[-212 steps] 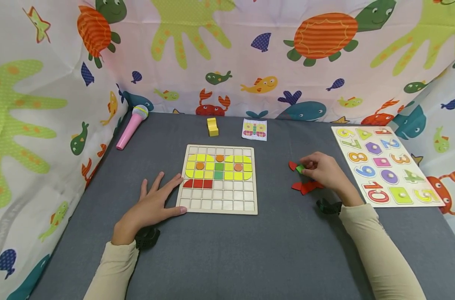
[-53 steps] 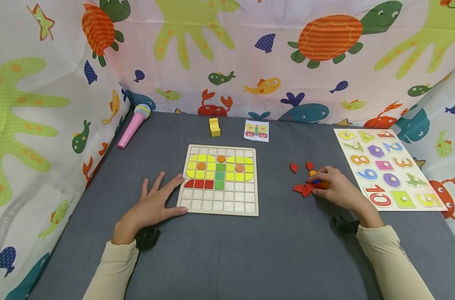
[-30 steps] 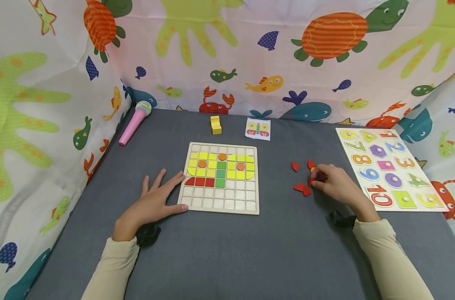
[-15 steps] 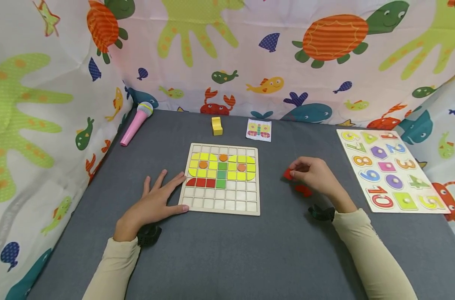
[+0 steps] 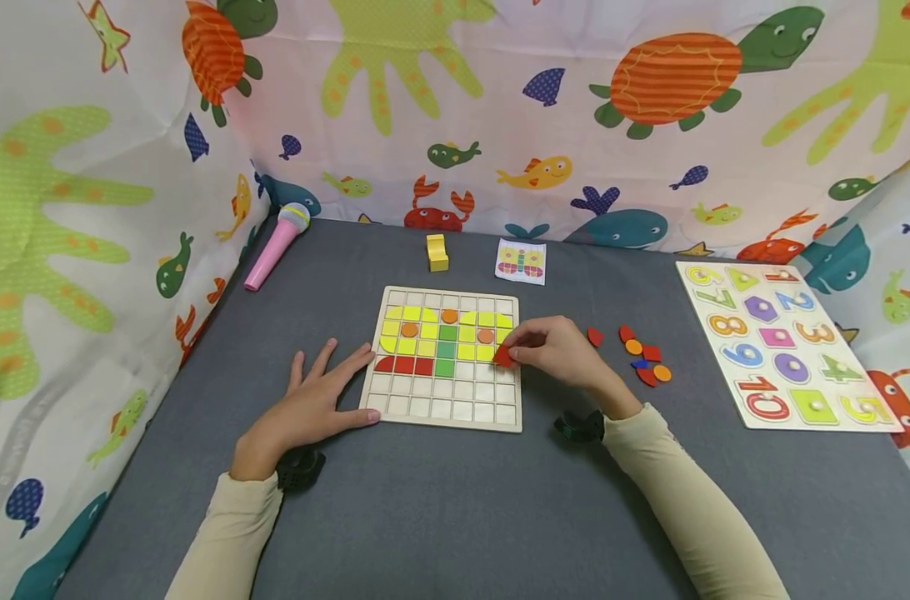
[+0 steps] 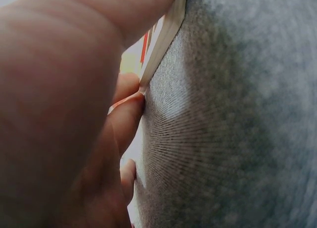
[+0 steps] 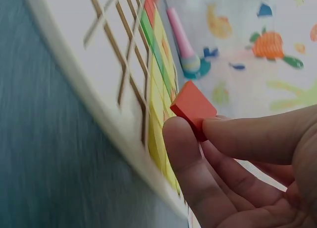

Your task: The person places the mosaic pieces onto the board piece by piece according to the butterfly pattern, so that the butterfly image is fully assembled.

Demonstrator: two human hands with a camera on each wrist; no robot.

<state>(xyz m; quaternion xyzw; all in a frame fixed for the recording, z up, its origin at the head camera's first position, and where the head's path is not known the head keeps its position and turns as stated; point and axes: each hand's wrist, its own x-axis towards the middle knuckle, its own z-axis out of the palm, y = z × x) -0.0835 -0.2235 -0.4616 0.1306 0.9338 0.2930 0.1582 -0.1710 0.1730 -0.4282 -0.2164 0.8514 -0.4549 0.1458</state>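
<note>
My right hand point(image 5: 556, 354) pinches a red square tile point(image 7: 193, 106) between thumb and fingertips, just above the right edge of the wooden grid board point(image 5: 443, 412). Yellow tiles point(image 5: 466, 351), orange discs, a column of green tiles point(image 5: 445, 350) and a row of red tiles point(image 5: 404, 365) lie on the board. My left hand point(image 5: 308, 404) lies spread at the board's left side, index fingertip and thumb touching its edge. In the left wrist view, the thumb and fingers lie close beside the board's side point(image 6: 161, 42).
Loose red, orange and blue pieces point(image 5: 633, 347) lie to the right. Beyond them is a number-and-shape puzzle board point(image 5: 792, 342). Behind the grid board are a yellow block point(image 5: 437, 253) and a butterfly picture card point(image 5: 521, 262). A pink toy microphone point(image 5: 275, 250) lies at back left.
A third green tile joined the column on the board. My right hand then picked a red square from the loose pieces and carried it left to the board. My left hand stayed put.
</note>
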